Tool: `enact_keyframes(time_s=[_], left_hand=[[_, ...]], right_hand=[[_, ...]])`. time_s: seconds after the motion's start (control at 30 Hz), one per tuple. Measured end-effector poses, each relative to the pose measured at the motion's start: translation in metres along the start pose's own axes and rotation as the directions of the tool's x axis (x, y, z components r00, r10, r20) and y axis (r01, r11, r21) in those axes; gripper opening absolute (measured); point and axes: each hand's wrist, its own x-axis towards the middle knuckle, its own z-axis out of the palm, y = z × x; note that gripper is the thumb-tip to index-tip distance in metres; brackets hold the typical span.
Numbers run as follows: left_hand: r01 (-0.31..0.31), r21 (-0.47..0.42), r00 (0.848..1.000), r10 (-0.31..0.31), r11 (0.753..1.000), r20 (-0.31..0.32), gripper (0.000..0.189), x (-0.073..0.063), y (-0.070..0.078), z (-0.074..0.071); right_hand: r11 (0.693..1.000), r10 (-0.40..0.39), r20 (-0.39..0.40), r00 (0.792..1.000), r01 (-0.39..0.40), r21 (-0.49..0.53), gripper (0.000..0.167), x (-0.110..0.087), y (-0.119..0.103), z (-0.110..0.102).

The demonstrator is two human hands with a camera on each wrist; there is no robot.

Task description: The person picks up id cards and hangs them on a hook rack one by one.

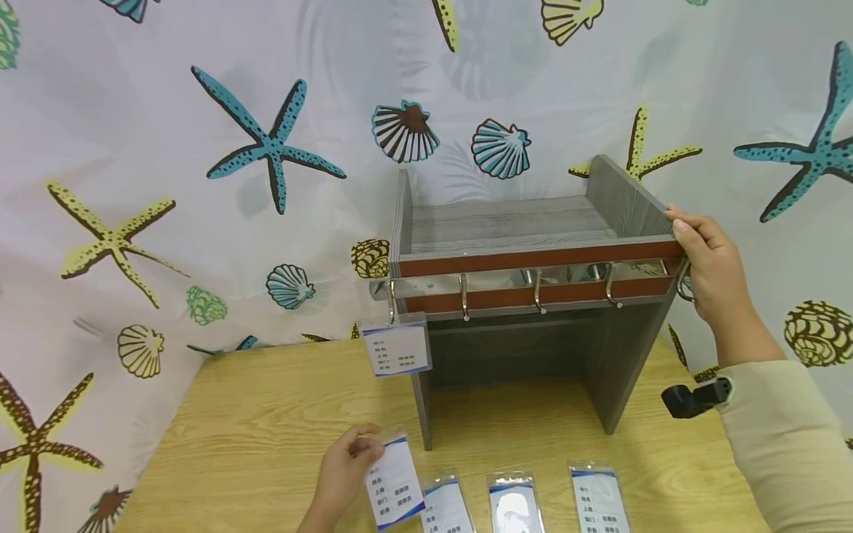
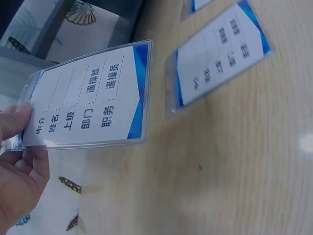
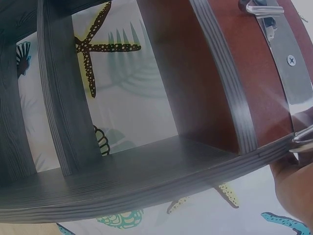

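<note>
My left hand (image 1: pixel 346 466) pinches the top end of a name badge (image 1: pixel 396 485) in a clear plastic sleeve, held above the table. In the left wrist view thumb and fingers grip this badge (image 2: pixel 90 98) by its edge, its printed side showing. A grey wooden shelf (image 1: pixel 626 196) with a row of metal hooks (image 1: pixel 538 291) stands behind. My right hand (image 1: pixel 716 270) holds the shelf's upper right front corner. Only part of that hand (image 3: pixel 296 191) shows in the right wrist view. Another badge (image 1: pixel 398 348) hangs from the leftmost hook.
Three more badges lie in a row at the table's front: a left one (image 1: pixel 448 509), a middle one with glare (image 1: pixel 515 511) and a right one (image 1: pixel 600 503). The wooden table (image 1: pixel 253 437) meets a cloth backdrop (image 1: pixel 333 244) printed with starfish and shells.
</note>
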Motion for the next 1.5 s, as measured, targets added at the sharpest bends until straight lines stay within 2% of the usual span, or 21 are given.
enact_keyframes(time_s=[0.27,0.63,0.83,1.0,1.23,1.5], left_hand=[[-0.073,-0.050,0.997,0.072,0.996,-0.025,0.028,0.003,0.025,0.005],[-0.156,-0.133,0.988,0.157,0.979,-0.006,0.023,-0.005,0.063,0.007],[-0.163,-0.228,0.985,0.170,0.960,0.011,0.025,-0.009,0.082,0.009],[-0.178,-0.278,0.980,0.194,0.944,0.033,0.025,-0.012,0.100,0.010],[-0.251,-0.317,0.958,0.281,0.915,0.055,0.025,-0.013,0.127,0.010],[-0.335,-0.339,0.927,0.372,0.879,0.047,0.021,-0.009,0.151,0.012]], right_hand=[[1.000,-0.002,-0.019,1.000,0.002,0.004,0.023,0.002,-0.002,0.001],[1.000,0.003,-0.014,1.000,-0.003,0.012,0.023,0.002,-0.001,0.003],[1.000,0.014,-0.015,1.000,-0.014,-0.012,0.024,-0.001,-0.001,0.002],[1.000,0.007,-0.020,1.000,-0.007,0.007,0.024,-0.001,-0.001,0.002],[0.999,-0.008,-0.013,1.000,0.009,0.042,0.022,0.000,-0.001,0.001],[0.995,0.000,-0.019,1.000,0.002,0.098,0.022,0.000,0.000,0.001]])
